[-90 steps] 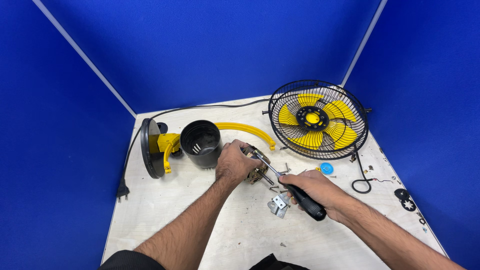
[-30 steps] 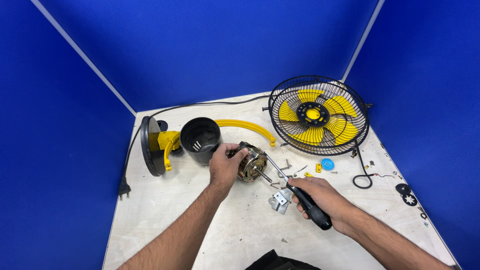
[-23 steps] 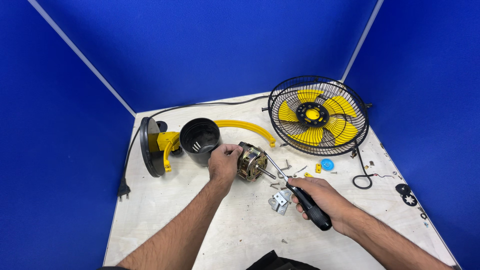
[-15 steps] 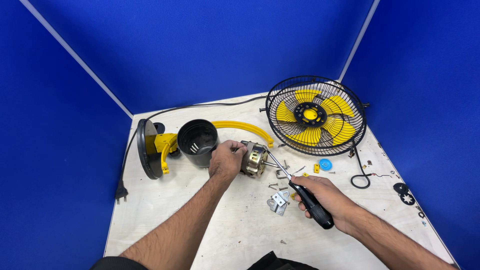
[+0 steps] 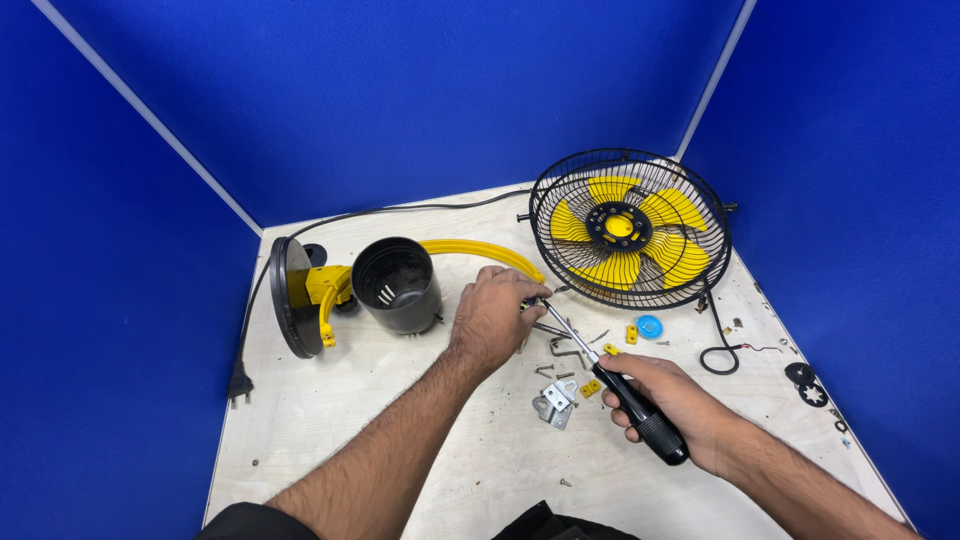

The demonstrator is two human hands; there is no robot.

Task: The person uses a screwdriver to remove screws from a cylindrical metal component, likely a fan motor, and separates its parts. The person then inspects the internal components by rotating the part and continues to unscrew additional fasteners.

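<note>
A pale tabletop (image 5: 330, 430), walled in blue, is seen from above. Toward its far right corner a caged fan head (image 5: 630, 228) with yellow blades is lain flat; by the left edge a black base (image 5: 285, 297) with yellow bracket is stood, and just beside it an open black housing (image 5: 397, 285), with a yellow arc (image 5: 480, 252) curving behind it. A screwdriver (image 5: 625, 395) is gripped by its black handle in the right hand (image 5: 672, 402), whose grip is pressed tight around it, the shaft running up toward the middle of the tabletop. There a small part is covered by the left hand (image 5: 492, 315); its grip is curled over the part, which is almost wholly hidden, so what it is cannot be told. Judged from this, a screw on the held part is being worked; steady alignment of tip and screw head would be called for next. Between the hands a metal bracket (image 5: 553, 405), yellow clips (image 5: 590, 387) and loose screws are scattered.
</note>
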